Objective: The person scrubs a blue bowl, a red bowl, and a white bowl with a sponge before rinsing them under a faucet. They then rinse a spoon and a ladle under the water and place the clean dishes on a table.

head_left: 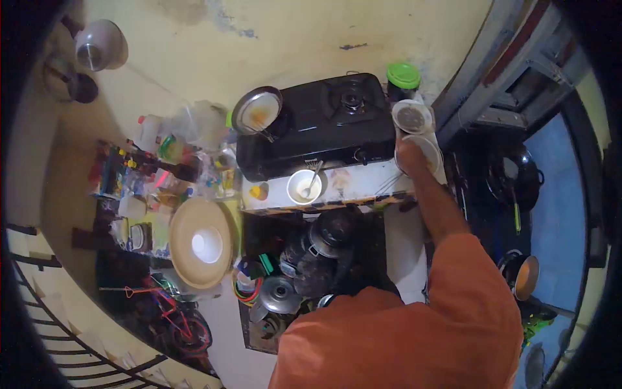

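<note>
My right hand [409,157] reaches to the right end of the counter, at the left rim of a white bowl [431,150]. Its fingers look closed, but what they hold is too small to make out. Thin wires of a whisk-like tool [389,183] show just below and left of the hand. Behind the bowl is a round container with dark contents [412,117]. A white cup [304,187] with a fork [313,179] in it stands at the counter's front edge. My left hand is not visible.
A black stove [311,139] fills the counter's middle, with a pan [258,110] at its left end. A green-lidded jar [403,76] stands at the back right. Pots [280,295] sit below; a large beige round tray [183,269] is at left, a black wok [515,175] at right.
</note>
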The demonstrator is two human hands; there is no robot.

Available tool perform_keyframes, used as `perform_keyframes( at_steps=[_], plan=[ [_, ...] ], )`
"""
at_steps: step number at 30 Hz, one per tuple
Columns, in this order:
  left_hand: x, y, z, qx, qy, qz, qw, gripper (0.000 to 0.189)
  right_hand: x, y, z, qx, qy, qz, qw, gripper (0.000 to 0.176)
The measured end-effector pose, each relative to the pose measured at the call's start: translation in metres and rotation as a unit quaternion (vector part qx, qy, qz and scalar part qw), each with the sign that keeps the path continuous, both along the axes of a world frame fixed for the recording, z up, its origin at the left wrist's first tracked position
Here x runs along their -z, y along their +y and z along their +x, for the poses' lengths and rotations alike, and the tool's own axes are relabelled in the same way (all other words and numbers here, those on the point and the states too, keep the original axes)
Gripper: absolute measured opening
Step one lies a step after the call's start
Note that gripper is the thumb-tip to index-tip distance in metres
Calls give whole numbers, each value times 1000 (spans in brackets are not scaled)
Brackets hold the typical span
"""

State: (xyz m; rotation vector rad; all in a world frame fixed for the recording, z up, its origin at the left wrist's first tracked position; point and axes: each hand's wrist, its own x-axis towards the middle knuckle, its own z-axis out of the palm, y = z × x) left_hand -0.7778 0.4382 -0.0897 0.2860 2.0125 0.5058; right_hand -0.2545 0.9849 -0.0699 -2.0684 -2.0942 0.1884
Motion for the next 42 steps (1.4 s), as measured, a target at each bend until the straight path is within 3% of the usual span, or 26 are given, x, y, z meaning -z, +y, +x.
perform_keyframes(
  at_steps=[1,5,6,9,11,14,16,17,19,21,22,23,26,27,28,30,31,32,33,35,37,38,41,42],
  plan=[
    [0,1,1,1,0,-1,1000,27,-19,-3,-4,20,7,-68,997,29],
    [-1,7,4,1,-3,-2,1000,27,39,15,13,-52,-11,-31,998,38],
    [-1,7,5,1,-4,-3,1000,27,34,17,16,-100,-41,6,994,35],
    [0,9,5,2,-4,-4,1000,27,25,18,8,-37,-22,-17,999,28],
    [0,11,5,3,-3,-5,1000,27,23,18,9,-57,-14,-7,998,29],
    [-2,13,5,7,-2,-4,1000,27,13,14,15,-43,37,-10,998,25],
    [-4,13,4,6,-2,0,1000,28,0,3,27,81,251,133,955,21],
    [-3,12,2,6,-1,1,1000,28,-9,-4,33,81,250,133,956,21],
    [-2,13,2,10,-3,3,1000,28,-28,-28,43,198,466,77,859,19],
    [-4,21,-1,16,-2,3,1000,28,-25,-64,44,51,646,-35,761,21],
    [-1,24,-1,24,-3,2,1000,28,-40,-92,16,25,681,6,732,17],
    [1,27,1,35,-3,0,999,28,-64,-124,-13,-72,780,-17,621,15],
    [8,28,2,69,-6,-1,998,28,-172,-210,-67,-110,799,-203,555,25],
    [9,29,3,81,-7,3,997,28,-189,-231,-76,-157,892,-231,355,29],
    [9,26,2,93,-9,8,996,28,-191,-259,-77,-202,891,-251,319,24],
    [10,24,-2,125,-10,28,992,28,-166,-334,-57,-262,774,-211,536,17],
    [10,21,-6,141,-10,38,989,28,-139,-363,-41,-247,670,-165,680,14],
    [11,18,-10,158,-12,51,986,28,-113,-384,-26,-203,586,-131,774,13],
    [11,15,-15,176,-12,68,982,28,-72,-394,0,-107,499,-97,854,14],
    [16,18,-23,214,-21,102,971,28,19,-404,53,79,406,9,911,19],
    [29,18,-30,248,-38,136,959,29,-67,-458,44,22,511,15,859,21],
    [36,18,-30,264,-56,153,950,29,-117,-485,31,-39,595,27,802,22],
    [66,17,-14,367,-103,177,907,27,-249,-584,-33,-180,814,22,552,25],
    [79,19,9,432,-112,186,875,26,-267,-616,-41,-188,838,35,511,26]
  ],
)
